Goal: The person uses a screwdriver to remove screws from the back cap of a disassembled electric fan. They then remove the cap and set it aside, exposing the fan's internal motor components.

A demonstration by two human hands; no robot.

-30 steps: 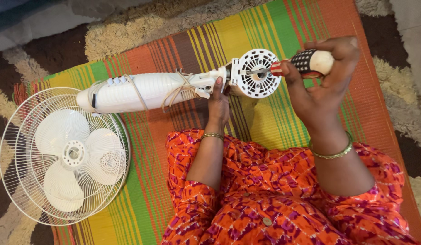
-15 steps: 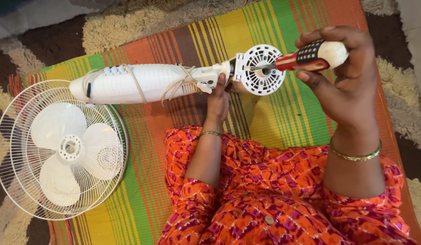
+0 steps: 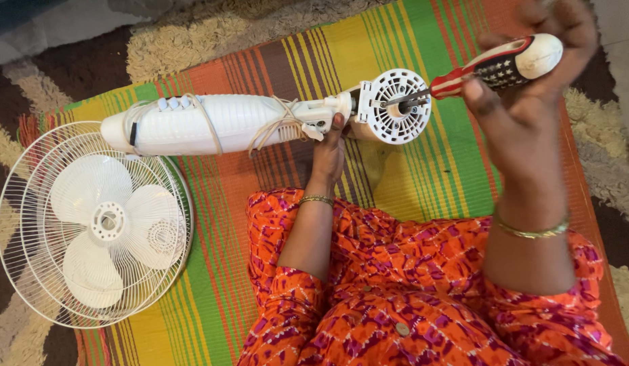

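A white fan body (image 3: 213, 123) lies sideways across a striped mat, with cord wrapped around it. Its round slotted motor end (image 3: 397, 105) faces right. My left hand (image 3: 330, 146) grips the neck just under that round end, fingers curled behind it. My right hand (image 3: 531, 88) is closed around a screwdriver (image 3: 494, 64) with a red, black and white handle; its metal tip sits in the centre of the round end.
A white wire fan guard (image 3: 91, 224) with three white blades inside lies on the mat's left edge. The striped mat (image 3: 395, 196) covers a shaggy beige and brown rug (image 3: 192, 37). My lap in orange patterned cloth (image 3: 409, 305) fills the bottom.
The view has drifted, so the fan body and guard sit lower in frame. My right hand has risen and turned the screwdriver handle, its tip staying in the round end.
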